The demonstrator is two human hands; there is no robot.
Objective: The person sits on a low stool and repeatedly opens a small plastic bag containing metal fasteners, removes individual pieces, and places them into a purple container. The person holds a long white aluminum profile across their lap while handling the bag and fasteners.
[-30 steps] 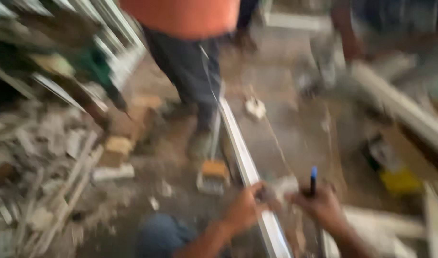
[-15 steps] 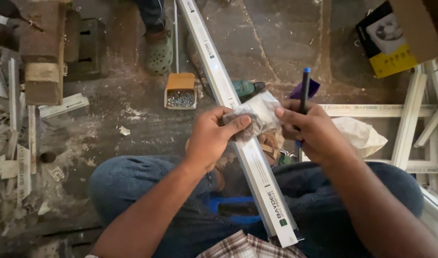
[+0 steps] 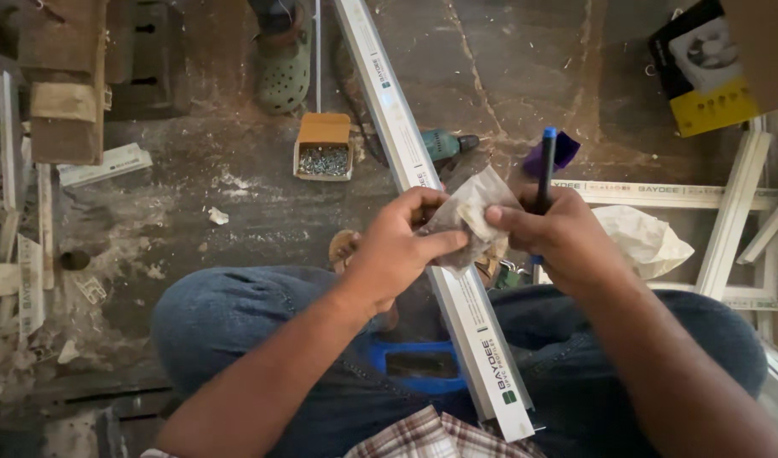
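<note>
Just above the seated person's knees, at the centre of the head view, both hands meet on a small crumpled clear plastic bag (image 3: 472, 214). The left hand (image 3: 399, 246) closes its fingers and thumb on the bag's lower left side from about eight o'clock; the right hand (image 3: 563, 231) pinches the bag's upper right edge from three o'clock, and also grips an upright dark pen with a blue cap (image 3: 545, 166). The bag lies between the two hands, touching both, so neither is nearer. Directly beneath it runs a long white window profile (image 3: 447, 254), its long axis running from eleven o'clock down to five o'clock across the person's lap in blue jeans (image 3: 236, 326). On the dusty concrete floor (image 3: 236, 203), a small cardboard box of screws (image 3: 324, 148) sits at eleven o'clock beside the profile, a teal drill (image 3: 444, 144) at twelve, crumpled white paper (image 3: 643, 240) at three, and another person's green clog (image 3: 283, 72) farther up.
</note>
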